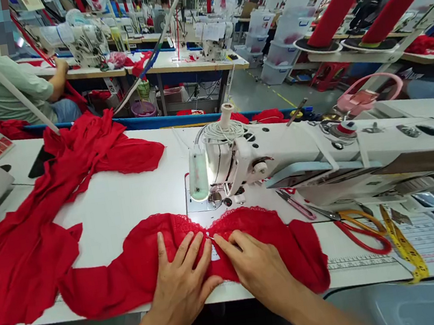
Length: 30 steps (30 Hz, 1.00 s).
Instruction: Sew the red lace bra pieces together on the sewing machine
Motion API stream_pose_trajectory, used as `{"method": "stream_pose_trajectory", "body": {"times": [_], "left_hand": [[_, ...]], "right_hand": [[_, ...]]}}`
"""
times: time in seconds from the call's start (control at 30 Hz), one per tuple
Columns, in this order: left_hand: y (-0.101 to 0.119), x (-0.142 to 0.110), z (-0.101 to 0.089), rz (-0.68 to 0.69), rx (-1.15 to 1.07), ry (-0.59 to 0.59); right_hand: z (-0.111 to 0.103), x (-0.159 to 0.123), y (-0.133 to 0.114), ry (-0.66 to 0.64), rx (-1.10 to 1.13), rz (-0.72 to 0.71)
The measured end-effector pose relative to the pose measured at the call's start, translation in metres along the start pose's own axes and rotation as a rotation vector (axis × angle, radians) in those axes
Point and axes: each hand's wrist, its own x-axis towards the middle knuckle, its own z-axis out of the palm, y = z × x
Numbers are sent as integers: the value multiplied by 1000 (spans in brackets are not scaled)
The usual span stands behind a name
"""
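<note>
A red lace-edged bra-like garment (134, 262) lies spread on the white sewing table (140, 195), in front of the sewing machine (280, 147). My left hand (181, 276) presses flat on its left half, fingers spread and tips near the centre. Over the right half, my right hand (256, 262) rests with bent fingers and the index tip at the centre. A thin, light-coloured tip shows by that fingertip; the rest of it is hidden under the hand. Between the hands, a small white patch (214, 253) shows at the middle of the garment.
Red fabric (44, 210) is heaped at the left. Scissors (363, 227), a pink-handled tool (299, 205) and a yellow tape measure (402, 243) lie at the right. Red thread cones (335, 14) stand behind the machine. A person (6, 91) sits at the far left.
</note>
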Motion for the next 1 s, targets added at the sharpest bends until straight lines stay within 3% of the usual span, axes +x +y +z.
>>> {"method": "stream_pose_trajectory", "body": {"times": [0.23,1.0], "left_hand": [[-2,-1,2,5,-19,9],[0,1,6,69,-41,95]], "right_hand": [[1,1,-4,-38,-47,21],[9,0,-5,68,-46,22]]}}
